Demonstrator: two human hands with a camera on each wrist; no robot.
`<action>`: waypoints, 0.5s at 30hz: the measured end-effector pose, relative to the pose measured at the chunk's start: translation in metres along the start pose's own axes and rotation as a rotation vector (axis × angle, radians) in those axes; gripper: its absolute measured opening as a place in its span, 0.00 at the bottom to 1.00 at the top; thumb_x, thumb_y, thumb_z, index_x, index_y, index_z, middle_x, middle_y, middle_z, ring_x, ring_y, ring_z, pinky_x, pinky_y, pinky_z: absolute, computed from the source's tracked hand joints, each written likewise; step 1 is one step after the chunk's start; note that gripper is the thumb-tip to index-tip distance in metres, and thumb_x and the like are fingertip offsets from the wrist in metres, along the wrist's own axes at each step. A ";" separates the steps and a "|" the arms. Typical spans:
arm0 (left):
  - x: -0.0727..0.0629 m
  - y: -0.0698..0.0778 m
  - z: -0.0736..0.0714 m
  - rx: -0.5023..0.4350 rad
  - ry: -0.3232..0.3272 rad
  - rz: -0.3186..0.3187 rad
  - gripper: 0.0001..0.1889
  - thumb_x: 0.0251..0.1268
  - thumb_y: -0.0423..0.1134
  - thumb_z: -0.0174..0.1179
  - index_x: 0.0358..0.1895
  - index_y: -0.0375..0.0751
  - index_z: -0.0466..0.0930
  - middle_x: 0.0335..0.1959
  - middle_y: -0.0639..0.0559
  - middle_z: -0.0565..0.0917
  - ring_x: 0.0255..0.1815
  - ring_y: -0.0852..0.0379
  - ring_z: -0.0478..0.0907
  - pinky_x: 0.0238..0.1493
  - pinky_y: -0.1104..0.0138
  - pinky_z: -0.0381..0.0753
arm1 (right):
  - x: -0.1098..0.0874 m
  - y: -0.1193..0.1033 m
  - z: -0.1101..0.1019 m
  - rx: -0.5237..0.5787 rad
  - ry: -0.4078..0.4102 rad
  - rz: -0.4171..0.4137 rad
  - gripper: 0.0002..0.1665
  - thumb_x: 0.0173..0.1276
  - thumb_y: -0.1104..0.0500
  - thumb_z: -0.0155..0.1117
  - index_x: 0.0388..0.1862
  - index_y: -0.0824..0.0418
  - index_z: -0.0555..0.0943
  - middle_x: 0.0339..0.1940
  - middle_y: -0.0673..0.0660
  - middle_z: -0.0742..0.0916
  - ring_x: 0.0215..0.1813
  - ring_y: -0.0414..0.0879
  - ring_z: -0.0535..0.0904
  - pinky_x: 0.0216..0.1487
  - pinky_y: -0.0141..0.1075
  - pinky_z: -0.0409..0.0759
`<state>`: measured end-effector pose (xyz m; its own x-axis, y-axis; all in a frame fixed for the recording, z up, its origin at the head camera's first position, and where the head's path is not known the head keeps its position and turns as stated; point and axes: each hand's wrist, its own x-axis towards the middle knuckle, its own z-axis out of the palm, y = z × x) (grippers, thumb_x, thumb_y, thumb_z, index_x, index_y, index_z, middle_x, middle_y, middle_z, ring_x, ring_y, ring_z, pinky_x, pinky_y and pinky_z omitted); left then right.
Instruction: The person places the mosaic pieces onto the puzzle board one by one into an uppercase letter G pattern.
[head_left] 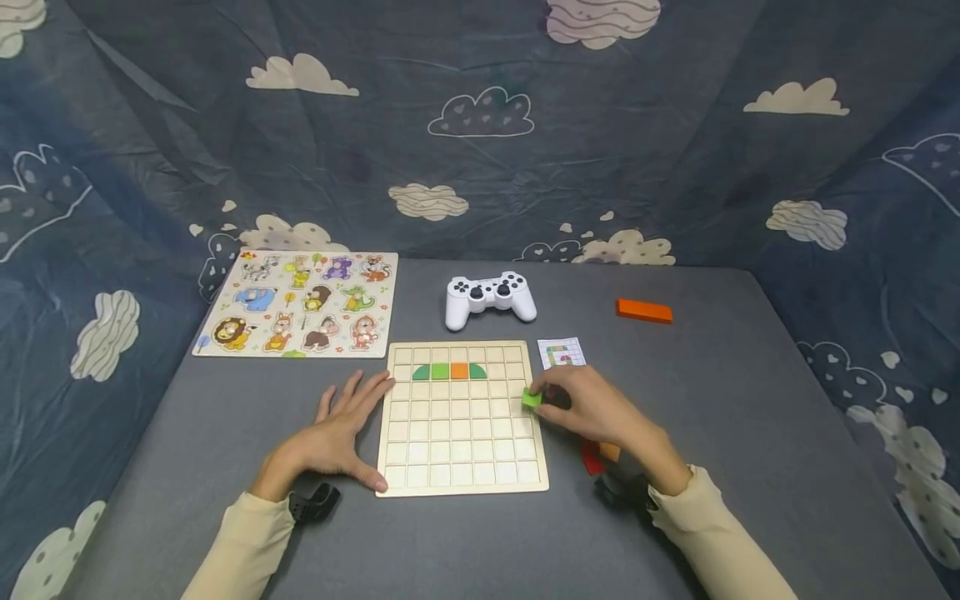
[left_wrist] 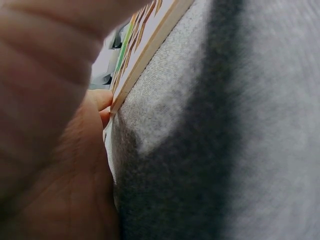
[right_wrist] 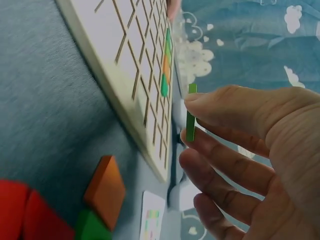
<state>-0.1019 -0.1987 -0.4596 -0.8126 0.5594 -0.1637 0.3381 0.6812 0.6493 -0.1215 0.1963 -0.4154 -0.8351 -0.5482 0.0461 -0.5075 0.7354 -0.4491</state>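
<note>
Four tiles (head_left: 441,372) in gridded board (head_left: 462,430), green square (head_left: 532,398) pinched in right grip (head_left: 592,404), spread left grip (head_left: 333,435) apparently against board edge.

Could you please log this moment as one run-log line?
pale wooden grid board: four flat green and orange tiles in one row | left hand: touches board's left edge | right hand: pinches thin light-green tile

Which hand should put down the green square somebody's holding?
Probably the right hand: it pinches the green square at the right edge of the board, with loose pieces close by. The left hand, fingers spread, touches the left edge, seemingly better for steadying.
</note>
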 end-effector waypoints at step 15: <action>0.000 0.000 0.000 0.008 0.004 0.006 0.77 0.26 0.64 0.82 0.82 0.44 0.41 0.83 0.42 0.42 0.81 0.29 0.29 0.70 0.30 0.27 | 0.031 -0.015 0.012 0.016 -0.035 -0.070 0.12 0.61 0.59 0.73 0.45 0.56 0.87 0.37 0.47 0.87 0.37 0.43 0.80 0.41 0.35 0.78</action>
<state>-0.1023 -0.1986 -0.4597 -0.8123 0.5617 -0.1574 0.3464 0.6815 0.6446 -0.1371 0.1638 -0.4177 -0.7896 -0.6118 0.0465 -0.5605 0.6884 -0.4604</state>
